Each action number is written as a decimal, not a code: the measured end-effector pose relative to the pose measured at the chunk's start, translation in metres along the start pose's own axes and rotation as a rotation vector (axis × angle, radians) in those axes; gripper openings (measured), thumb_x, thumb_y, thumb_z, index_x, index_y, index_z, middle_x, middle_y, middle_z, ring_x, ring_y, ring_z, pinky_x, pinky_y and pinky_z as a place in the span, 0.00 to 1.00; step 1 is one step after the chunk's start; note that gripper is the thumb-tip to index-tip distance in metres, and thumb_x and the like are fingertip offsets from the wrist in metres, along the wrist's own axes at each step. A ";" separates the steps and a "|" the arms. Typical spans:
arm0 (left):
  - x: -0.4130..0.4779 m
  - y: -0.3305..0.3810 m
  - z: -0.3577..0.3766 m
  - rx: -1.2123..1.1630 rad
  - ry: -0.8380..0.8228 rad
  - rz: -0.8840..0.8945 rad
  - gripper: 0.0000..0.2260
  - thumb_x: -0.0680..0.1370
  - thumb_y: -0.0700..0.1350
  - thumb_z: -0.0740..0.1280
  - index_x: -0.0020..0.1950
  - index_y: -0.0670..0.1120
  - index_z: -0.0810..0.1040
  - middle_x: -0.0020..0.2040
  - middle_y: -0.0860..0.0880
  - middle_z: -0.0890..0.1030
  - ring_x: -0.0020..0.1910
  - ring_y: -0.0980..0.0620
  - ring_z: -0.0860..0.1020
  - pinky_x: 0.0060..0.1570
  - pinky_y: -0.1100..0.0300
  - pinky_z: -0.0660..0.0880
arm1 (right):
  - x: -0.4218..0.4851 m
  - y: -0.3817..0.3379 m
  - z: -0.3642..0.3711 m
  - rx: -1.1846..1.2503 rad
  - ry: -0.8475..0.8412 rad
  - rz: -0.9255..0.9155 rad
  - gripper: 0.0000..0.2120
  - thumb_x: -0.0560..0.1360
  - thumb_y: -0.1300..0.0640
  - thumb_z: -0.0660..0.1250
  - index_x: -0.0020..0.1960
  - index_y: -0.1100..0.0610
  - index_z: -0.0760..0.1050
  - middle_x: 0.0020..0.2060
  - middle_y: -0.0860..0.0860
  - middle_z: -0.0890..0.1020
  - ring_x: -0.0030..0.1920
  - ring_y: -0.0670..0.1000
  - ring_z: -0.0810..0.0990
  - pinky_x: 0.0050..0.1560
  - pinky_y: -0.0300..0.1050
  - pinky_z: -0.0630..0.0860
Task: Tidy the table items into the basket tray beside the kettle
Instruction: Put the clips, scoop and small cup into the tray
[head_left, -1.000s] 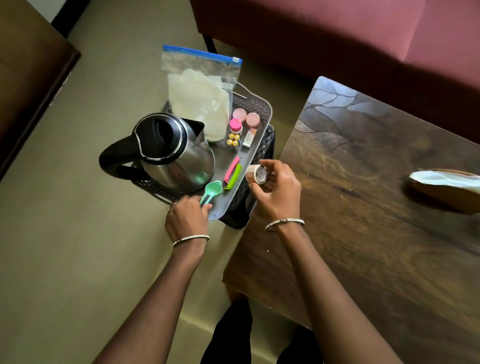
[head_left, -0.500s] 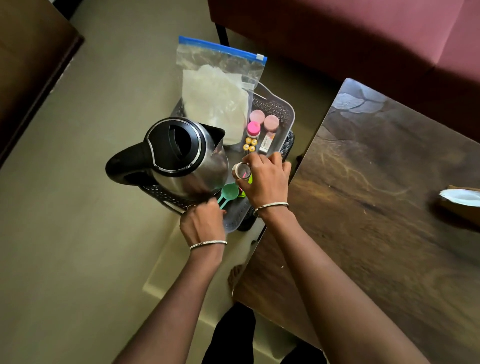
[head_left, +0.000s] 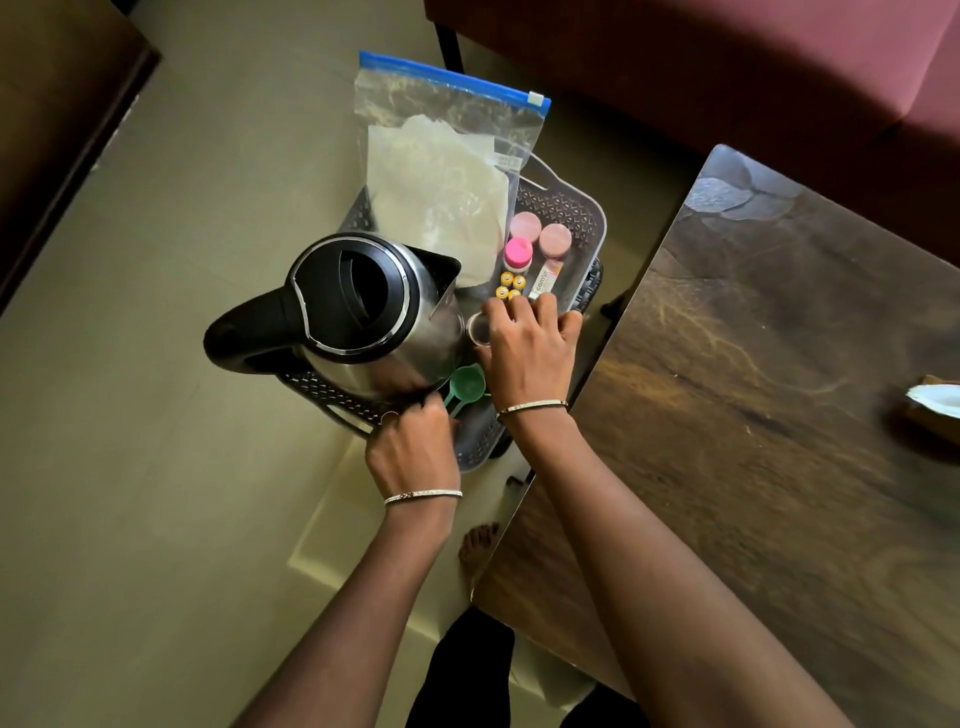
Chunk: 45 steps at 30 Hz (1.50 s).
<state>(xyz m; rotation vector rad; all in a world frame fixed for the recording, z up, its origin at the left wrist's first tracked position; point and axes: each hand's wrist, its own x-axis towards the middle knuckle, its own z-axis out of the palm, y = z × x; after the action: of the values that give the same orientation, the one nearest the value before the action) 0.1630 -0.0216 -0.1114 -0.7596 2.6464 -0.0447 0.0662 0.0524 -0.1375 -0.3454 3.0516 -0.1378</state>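
Placing step under way. The right hand (head_left: 527, 353) is low over the basket tray (head_left: 587, 208), pinching a small roll of tape (head_left: 478, 330) between thumb and forefinger. The roll sits just beside the kettle (head_left: 358, 312) wall and just short of the yellow batteries (head_left: 509, 287). I can't tell whether it touches the tray floor, because the hand covers the underside. The left hand (head_left: 415, 452) has its fingers curled over the near rim of the tray, by the kettle base, apparently steadying it. Already in the tray are a green spoon (head_left: 466, 384) between the two hands, a pink-capped bottle (head_left: 518, 252), two round pink lids (head_left: 540, 232), a small tube (head_left: 545, 278), and a zip bag (head_left: 441, 171) of pale powder standing at the far end. The tray is fairly well filled, so the task looks far along. On the table (head_left: 779, 389), something white on a brown piece (head_left: 935, 400) shows at the right edge. It is cut off by the frame, so its kind is unclear. Next move, by my reading: set the roll flat in the narrow gap between kettle and batteries, and loosen the pinch without knocking the batteries over. Then reach back across to the table. The kettle crowds that gap, so the fingers should be drawn out carefully.
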 end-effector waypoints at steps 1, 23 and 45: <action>-0.001 -0.001 0.000 -0.006 0.011 0.002 0.06 0.72 0.49 0.74 0.42 0.48 0.81 0.34 0.47 0.83 0.32 0.46 0.83 0.28 0.60 0.71 | 0.000 0.000 0.000 -0.013 0.006 -0.002 0.07 0.77 0.54 0.67 0.54 0.51 0.79 0.49 0.51 0.82 0.53 0.57 0.77 0.52 0.52 0.69; -0.052 0.008 -0.014 -0.620 0.252 0.098 0.02 0.74 0.47 0.72 0.41 0.52 0.81 0.33 0.51 0.81 0.34 0.46 0.80 0.31 0.57 0.73 | -0.138 0.099 -0.025 0.561 0.176 0.481 0.02 0.72 0.55 0.74 0.44 0.50 0.82 0.40 0.44 0.84 0.48 0.52 0.78 0.47 0.45 0.62; -0.286 0.254 0.032 -0.994 0.091 0.569 0.06 0.73 0.38 0.72 0.47 0.48 0.83 0.40 0.56 0.83 0.36 0.62 0.78 0.40 0.69 0.75 | -0.326 0.380 -0.083 0.765 0.333 0.812 0.01 0.74 0.59 0.73 0.45 0.54 0.82 0.35 0.47 0.84 0.35 0.50 0.81 0.41 0.51 0.79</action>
<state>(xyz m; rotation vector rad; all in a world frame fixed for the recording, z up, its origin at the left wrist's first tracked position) 0.2691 0.3449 -0.0733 -0.2000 2.7680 1.4792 0.2937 0.5015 -0.0730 1.0063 2.8330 -1.3174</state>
